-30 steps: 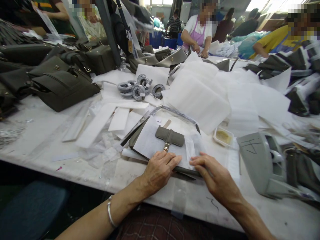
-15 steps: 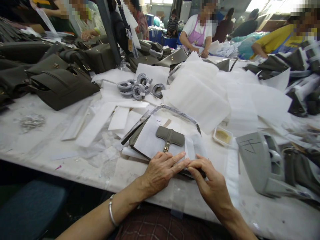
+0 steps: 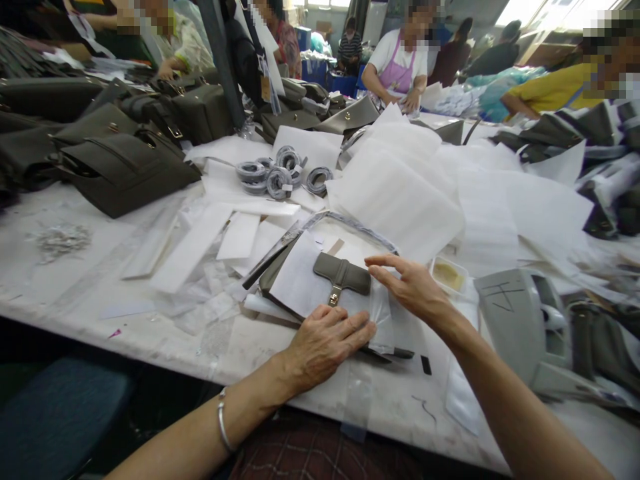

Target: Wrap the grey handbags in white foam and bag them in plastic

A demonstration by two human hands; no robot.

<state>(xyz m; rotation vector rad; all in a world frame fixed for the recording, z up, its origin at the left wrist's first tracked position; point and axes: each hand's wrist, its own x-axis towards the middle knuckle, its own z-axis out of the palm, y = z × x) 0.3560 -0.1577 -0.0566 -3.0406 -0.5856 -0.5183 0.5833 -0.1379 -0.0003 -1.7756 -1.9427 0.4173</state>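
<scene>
A dark olive handbag (image 3: 275, 275) lies on the table in front of me, its wrapped handle (image 3: 350, 225) arching behind it. White foam sheet (image 3: 295, 270) covers its front, and the flap tab (image 3: 345, 275) with a gold clasp (image 3: 334, 296) shows on top. My left hand (image 3: 327, 343) rests flat on the lower front edge of the bag, fingers stretched out. Over the bag's right side is my right hand (image 3: 413, 283), fingers extended beside the tab and nothing held. Clear plastic film (image 3: 381, 323) lies on the bag's right part, between my hands.
A grey tape dispenser (image 3: 515, 320) and a small plastic tray (image 3: 450, 275) stand at the right. Rolled straps (image 3: 277, 175) and foam sheets (image 3: 400, 180) lie behind the bag. More dark handbags (image 3: 125, 170) are piled at the left. Co-workers (image 3: 400, 67) work across the table.
My right hand has let go of the bag's lower right edge and moved up beside the flap tab, its fingers opening. My left hand stays on the front edge.
</scene>
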